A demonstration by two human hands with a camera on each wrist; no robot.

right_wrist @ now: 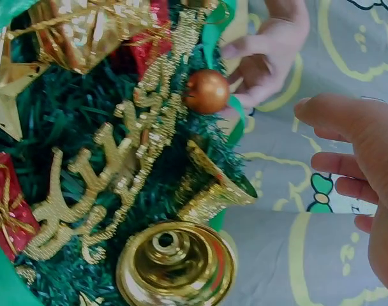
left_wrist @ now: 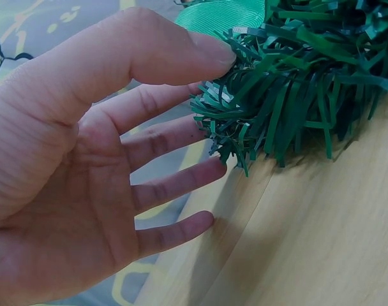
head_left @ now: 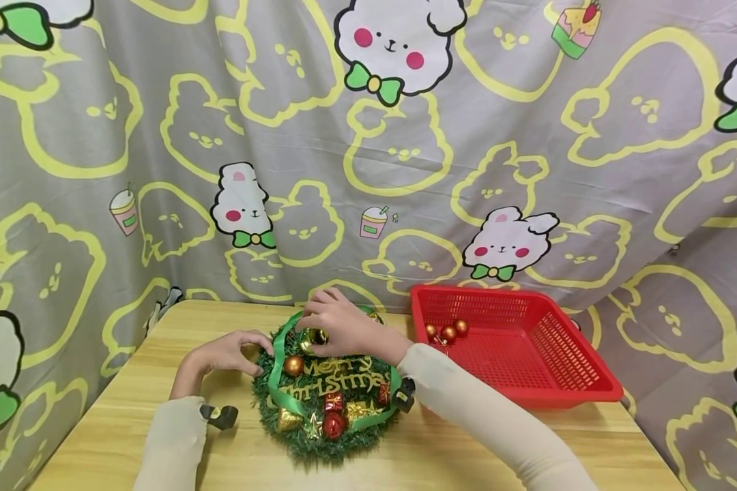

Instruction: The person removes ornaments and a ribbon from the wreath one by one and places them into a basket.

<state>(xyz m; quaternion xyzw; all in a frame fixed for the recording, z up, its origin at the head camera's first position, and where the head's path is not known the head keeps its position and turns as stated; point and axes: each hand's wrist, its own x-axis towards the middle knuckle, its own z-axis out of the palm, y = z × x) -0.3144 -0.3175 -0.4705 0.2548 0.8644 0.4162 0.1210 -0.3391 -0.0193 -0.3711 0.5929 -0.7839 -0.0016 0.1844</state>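
Note:
A green tinsel wreath with gold "Merry Christmas" lettering lies on the table. My left hand is at its left edge, thumb and fingertips touching the tinsel, fingers mostly straight and spread. Over the far part of the wreath hovers my right hand, its fingers apart and holding nothing. Below that hand are a gold bell and a gold flared ornament. An orange-gold ball sits at the wreath's left side, near a loop of green ribbon.
A red plastic basket stands right of the wreath, with several orange-gold balls in its left corner. Small red gift boxes and a red ball decorate the wreath's near side. A patterned curtain hangs behind the wooden table.

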